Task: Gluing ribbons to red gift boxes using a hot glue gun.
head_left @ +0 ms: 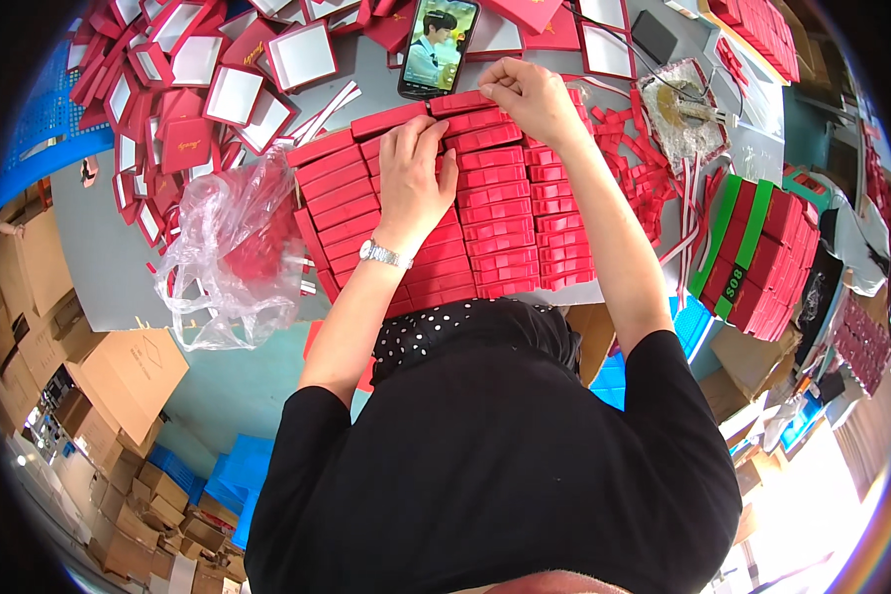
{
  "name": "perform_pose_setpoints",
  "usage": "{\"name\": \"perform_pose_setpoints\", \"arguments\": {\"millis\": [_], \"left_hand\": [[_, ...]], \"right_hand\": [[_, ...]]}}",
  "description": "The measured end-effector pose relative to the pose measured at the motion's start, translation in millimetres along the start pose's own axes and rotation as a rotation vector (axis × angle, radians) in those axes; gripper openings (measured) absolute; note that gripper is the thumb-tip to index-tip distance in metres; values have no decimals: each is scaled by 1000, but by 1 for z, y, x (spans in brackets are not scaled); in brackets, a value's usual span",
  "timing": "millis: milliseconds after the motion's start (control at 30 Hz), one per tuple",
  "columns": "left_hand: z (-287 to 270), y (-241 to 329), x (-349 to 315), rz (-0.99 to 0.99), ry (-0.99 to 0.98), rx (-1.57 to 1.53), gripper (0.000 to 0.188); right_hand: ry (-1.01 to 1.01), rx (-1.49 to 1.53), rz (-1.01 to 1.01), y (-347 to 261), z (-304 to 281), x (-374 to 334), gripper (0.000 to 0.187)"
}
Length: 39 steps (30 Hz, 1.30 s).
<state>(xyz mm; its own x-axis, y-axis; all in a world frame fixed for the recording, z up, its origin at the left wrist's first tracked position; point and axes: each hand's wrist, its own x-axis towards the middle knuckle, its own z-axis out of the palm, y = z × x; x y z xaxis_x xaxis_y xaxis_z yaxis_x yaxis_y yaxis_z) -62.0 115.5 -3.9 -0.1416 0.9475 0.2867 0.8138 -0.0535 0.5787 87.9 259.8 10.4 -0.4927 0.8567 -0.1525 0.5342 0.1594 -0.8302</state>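
Rows of flat red box pieces (495,213) lie packed edge to edge on the grey table (99,257) in front of me. My left hand (413,173), with a silver watch on its wrist, lies flat on the middle rows with fingers spread. At the far end of the rows my right hand (530,94) pinches the topmost red piece (460,102). A phone (438,45) with a lit screen lies just beyond both hands.
A crumpled clear plastic bag (230,247) lies to the left. Open red boxes with white linings (193,69) are heaped at the far left. Red ribbon bits (639,163) and a strapped bundle of red boxes (762,252) sit right. Cardboard cartons (89,376) stand lower left.
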Motion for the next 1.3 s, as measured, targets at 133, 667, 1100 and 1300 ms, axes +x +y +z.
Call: {"name": "perform_pose_setpoints", "arguments": {"millis": [133, 667, 1100, 1300], "left_hand": [[2, -3, 1, 20, -30, -3, 37], [1, 0, 5, 120, -119, 175, 48], [2, 6, 2, 72, -120, 278, 51], [3, 6, 2, 62, -117, 297, 53]], "right_hand": [[-14, -31, 6, -2, 0, 1, 18], [21, -81, -26, -2, 6, -1, 17], [148, -167, -141, 6, 15, -1, 15], [169, -169, -148, 9, 18, 0, 16]]}}
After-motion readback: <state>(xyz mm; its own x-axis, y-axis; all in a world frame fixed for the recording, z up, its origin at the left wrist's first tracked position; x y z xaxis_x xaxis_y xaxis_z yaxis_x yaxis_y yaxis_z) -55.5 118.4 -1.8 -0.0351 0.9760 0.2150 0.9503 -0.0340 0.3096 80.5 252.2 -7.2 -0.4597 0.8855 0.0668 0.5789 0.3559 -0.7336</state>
